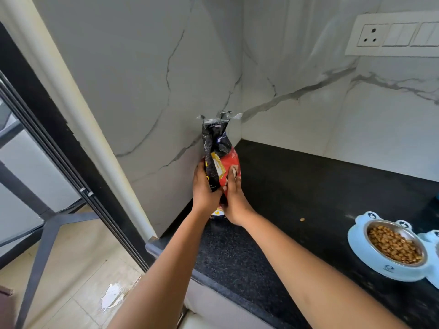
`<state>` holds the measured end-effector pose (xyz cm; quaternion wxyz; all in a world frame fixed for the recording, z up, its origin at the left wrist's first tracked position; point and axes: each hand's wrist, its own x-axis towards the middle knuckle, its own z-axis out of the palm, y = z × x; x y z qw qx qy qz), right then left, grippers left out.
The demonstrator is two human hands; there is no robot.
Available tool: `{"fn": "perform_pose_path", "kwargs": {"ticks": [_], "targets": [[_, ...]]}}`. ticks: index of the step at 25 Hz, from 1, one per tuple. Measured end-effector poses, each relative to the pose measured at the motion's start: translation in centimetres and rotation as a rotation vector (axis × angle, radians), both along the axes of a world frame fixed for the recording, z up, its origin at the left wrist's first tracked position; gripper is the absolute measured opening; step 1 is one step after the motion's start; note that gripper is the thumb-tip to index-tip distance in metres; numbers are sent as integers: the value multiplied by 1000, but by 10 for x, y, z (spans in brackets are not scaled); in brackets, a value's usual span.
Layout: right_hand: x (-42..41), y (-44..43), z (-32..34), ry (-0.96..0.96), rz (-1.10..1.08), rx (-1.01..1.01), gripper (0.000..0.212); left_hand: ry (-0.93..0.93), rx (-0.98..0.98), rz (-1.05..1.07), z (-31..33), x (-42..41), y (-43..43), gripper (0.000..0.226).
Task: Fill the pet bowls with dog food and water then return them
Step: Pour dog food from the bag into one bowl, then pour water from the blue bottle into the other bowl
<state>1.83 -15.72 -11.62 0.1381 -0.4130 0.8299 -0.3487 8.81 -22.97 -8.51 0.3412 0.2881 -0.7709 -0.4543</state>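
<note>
A black, red and yellow dog food bag point(219, 150) stands upright on the black counter point(297, 186), in the corner against the marble wall, its top crumpled. My left hand point(204, 188) grips its left side. My right hand point(235, 200) lies against its right front with the fingers along the bag. At the right edge sits a light blue pet bowl stand point(356, 245) whose steel bowl point(394, 243) holds brown kibble. Part of a second bowl holder point(431, 243) shows beside it, cut off by the frame.
One loose kibble point(302, 219) lies on the counter between the bag and the bowls. A switch panel with a socket point(392, 34) is on the wall above. Left of the counter are a dark door frame, metal table legs and tiled floor with a white spill point(112, 296).
</note>
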Motion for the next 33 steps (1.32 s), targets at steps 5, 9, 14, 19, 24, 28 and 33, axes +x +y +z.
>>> {"fn": "perform_pose_path", "kwargs": {"ticks": [5,9,14,19,24,28,33], "targets": [[-9,6,6,25,-22,134,109,-32,41,-33,-1,-8,-9,84],[-16,30,13,36,66,190,110,34,-78,154,5,0,31,81],[-40,90,25,12,-50,235,94,46,-112,402,-3,-14,95,79],[-84,180,36,-50,-261,210,76,-23,-230,166,-16,-55,159,63],[-137,285,39,-84,-449,182,62,-73,-129,-102,-14,-119,250,60],[-186,382,39,-83,-601,169,51,-129,-41,-196,-16,-161,312,52],[-235,459,47,-122,-803,16,54,-268,-73,-285,-14,-196,368,38]]}}
